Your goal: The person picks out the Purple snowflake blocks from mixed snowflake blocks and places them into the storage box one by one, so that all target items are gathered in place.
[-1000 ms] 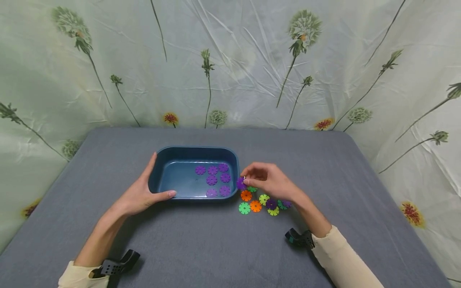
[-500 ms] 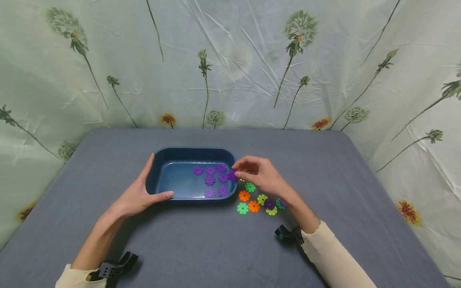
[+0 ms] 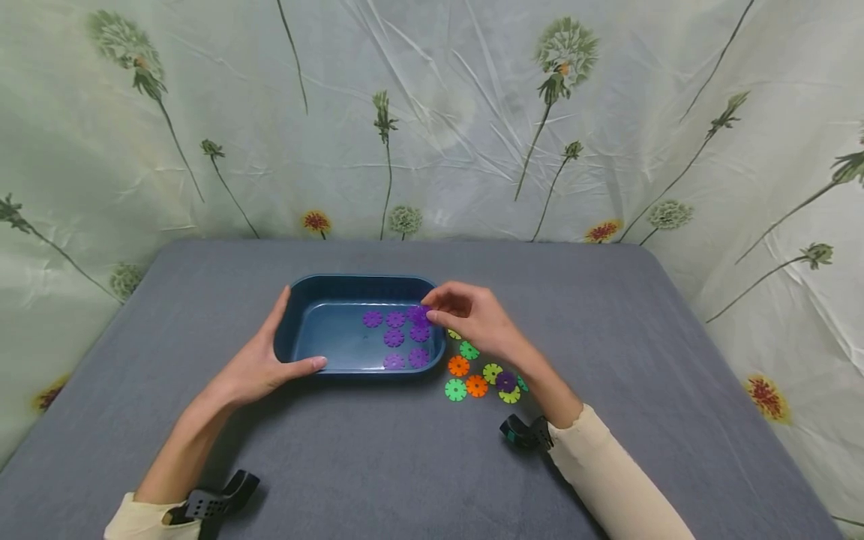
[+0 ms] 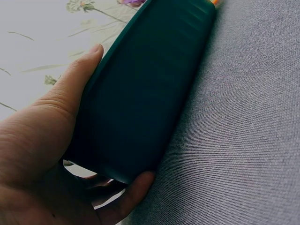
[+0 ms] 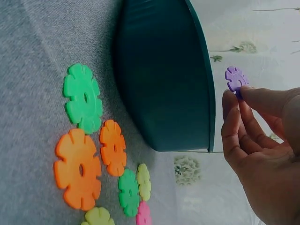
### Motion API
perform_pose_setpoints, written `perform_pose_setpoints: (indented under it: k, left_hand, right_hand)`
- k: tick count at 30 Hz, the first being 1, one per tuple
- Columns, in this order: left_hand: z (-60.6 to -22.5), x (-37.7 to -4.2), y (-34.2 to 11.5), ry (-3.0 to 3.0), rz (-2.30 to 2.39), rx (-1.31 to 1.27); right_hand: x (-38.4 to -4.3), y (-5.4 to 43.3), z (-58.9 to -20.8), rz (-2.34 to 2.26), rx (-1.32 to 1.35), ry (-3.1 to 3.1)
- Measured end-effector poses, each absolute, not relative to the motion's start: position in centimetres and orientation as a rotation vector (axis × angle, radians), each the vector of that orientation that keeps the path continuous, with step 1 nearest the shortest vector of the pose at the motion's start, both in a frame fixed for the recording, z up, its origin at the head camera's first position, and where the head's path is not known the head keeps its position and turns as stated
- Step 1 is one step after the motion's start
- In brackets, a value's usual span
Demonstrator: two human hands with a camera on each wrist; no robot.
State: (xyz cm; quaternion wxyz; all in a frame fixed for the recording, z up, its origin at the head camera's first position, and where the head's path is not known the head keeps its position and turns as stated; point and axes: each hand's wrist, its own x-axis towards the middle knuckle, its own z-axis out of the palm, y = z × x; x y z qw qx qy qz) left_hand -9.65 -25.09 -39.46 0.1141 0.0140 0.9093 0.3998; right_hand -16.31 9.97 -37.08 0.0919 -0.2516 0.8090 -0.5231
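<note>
My left hand point(image 3: 259, 367) grips the left end of a dark blue plastic tub point(image 3: 331, 337), thumb on the front rim and fingers around the end wall. In the left wrist view the thumb point(image 4: 70, 84) lies along the tub's rim. Thumb and fingertips of my right hand point(image 3: 475, 319) pinch a purple flower-shaped disc point(image 5: 236, 77) above the right end of the tub. Below it, several purple notched discs point(image 3: 394, 338) lie flat on the tub floor, in its right half; the held disc overlaps some of them in the head view.
Right of the tub, loose notched discs lie on the grey cloth point(image 3: 378, 465): orange point(image 3: 458, 366), green point(image 3: 455, 389), yellow point(image 3: 510, 394) and purple point(image 3: 506, 381). A pink one point(image 5: 143, 214) shows in the right wrist view. Behind the table hangs a flower-print curtain point(image 3: 459, 150).
My right hand has carried the purple disc left and away from me, from beside the tub's right wall to over its inside. The left hand keeps its grip.
</note>
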Motion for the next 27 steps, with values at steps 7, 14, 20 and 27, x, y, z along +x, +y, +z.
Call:
perform_pose_setpoints:
  k: [7,14,20,27]
  left_hand:
    - [-39.7,-9.7,-25.0,2.671,1.171,0.050]
    - [-39.5,-9.7,-25.0,2.667,1.168,0.029]
    - [-39.5,-9.8,-25.1,2.669,1.167,0.036]
    - [-39.4,-9.7,-25.0,2.670,1.175,0.030]
  right_hand:
    - [-16.6,9.3,-37.0,-1.563,-0.760,2.386]
    - [-16.8,8.2,-36.8,-1.543,-0.793,2.364]
    - [-17.2,7.4,-36.8,-1.514,-0.839,2.379]
    - [-17.4,6.6,-36.9,-1.456,-0.857,2.396]
